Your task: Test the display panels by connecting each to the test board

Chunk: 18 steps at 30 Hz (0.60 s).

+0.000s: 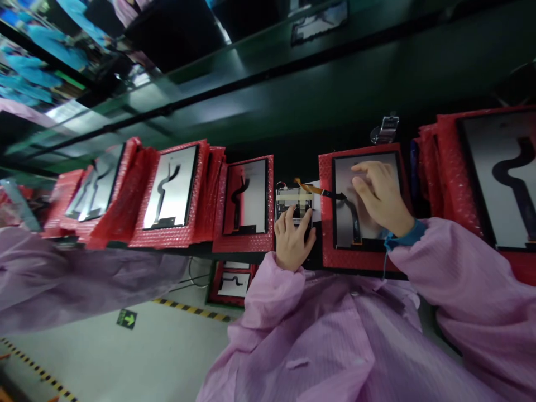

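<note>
My left hand [292,240] rests with fingers spread on a small test board [294,196] with a pale strip of tape across it. To its right, a display panel [341,223] lies on red bubble wrap. The panel's black flex cable [355,215] curves upward and meets an orange ribbon connector [312,188] that runs to the board. My right hand [383,195] hovers over or touches the panel's upper part; its thumb and index finger are apart with nothing visible between them. A blue wristband [406,237] circles my right wrist.
Another panel [255,195] on red bubble wrap lies left of the board, with further wrapped stacks [173,184] beyond. One more stack [498,178] stands at right. A small metal-and-clear object [387,129] sits behind. A neighbour's pink sleeve [84,279] reaches in at left.
</note>
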### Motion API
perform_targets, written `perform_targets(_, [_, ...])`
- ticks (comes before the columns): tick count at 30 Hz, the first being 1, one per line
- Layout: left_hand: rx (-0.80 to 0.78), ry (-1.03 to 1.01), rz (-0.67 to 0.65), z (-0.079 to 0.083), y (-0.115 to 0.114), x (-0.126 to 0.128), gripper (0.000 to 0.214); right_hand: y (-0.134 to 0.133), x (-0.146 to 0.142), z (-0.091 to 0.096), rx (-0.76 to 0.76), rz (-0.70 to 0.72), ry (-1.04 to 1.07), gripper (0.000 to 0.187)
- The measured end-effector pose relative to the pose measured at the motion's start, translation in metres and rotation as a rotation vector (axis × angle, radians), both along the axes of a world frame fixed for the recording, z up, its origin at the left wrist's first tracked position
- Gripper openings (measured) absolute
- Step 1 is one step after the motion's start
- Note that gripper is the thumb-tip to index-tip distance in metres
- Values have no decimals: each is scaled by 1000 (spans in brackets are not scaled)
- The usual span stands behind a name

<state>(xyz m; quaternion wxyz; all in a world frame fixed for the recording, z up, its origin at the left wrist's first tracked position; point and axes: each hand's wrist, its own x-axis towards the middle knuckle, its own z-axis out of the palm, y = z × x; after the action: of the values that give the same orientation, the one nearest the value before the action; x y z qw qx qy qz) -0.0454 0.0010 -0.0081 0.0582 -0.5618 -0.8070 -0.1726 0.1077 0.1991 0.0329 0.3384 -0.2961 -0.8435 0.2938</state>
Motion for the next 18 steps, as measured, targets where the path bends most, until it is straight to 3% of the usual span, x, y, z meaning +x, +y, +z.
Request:
perform_targets(5, [23, 24, -1, -2, 1, 3, 41, -3, 10, 10, -3, -68, 2, 28])
perform_targets(10, [62, 69, -62, -1, 1, 2, 40, -41, 50, 18, 34, -182, -127, 35])
perform_targets(15, [233, -113, -224, 9, 4, 19, 38, -88, 93, 5, -6, -361, -303, 41])
perform_targets(18, [208, -243, -317, 11, 8, 37, 39, -101, 98, -7, -24, -393, -315, 42])
